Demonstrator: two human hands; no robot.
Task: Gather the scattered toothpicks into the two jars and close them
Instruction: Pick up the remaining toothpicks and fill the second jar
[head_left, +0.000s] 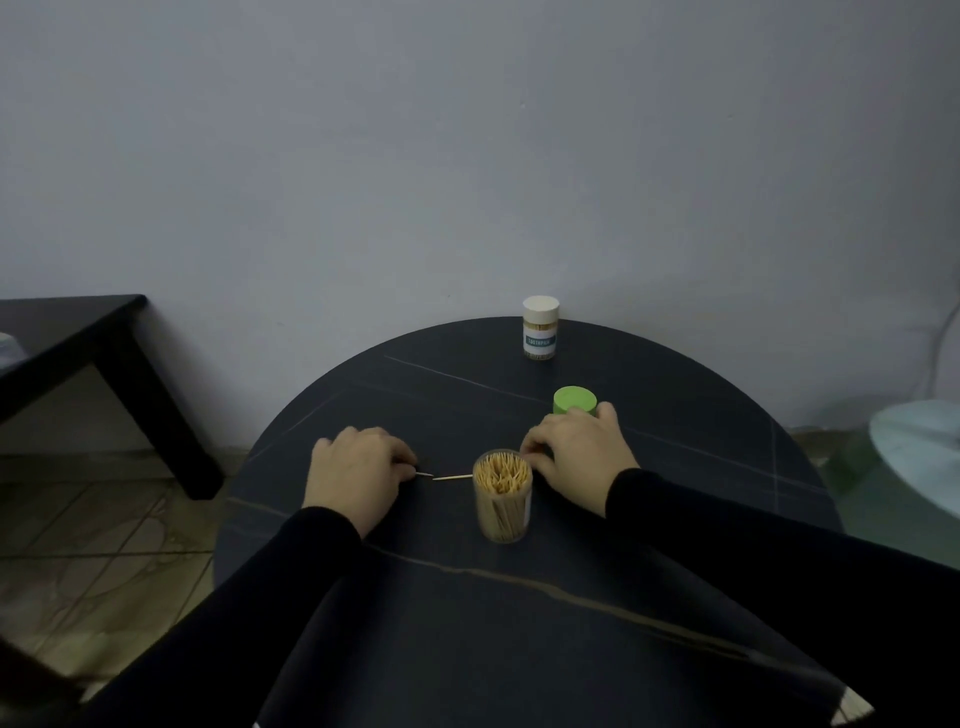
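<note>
Open jar (503, 496), left hand (358, 475) perhaps pinching toothpick (425, 474)

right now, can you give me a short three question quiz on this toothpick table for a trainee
1. True or false: the jar at the far edge of the table has its white lid on.
2. Which thing lies nearest the right hand? A) green lid B) closed jar C) loose toothpick
3. Fill in: the open jar in front is packed with ____.

Key:
1. True
2. A, the fingers reach the green lid
3. toothpicks; one more lies loose on the table between this jar and the left hand.
</note>
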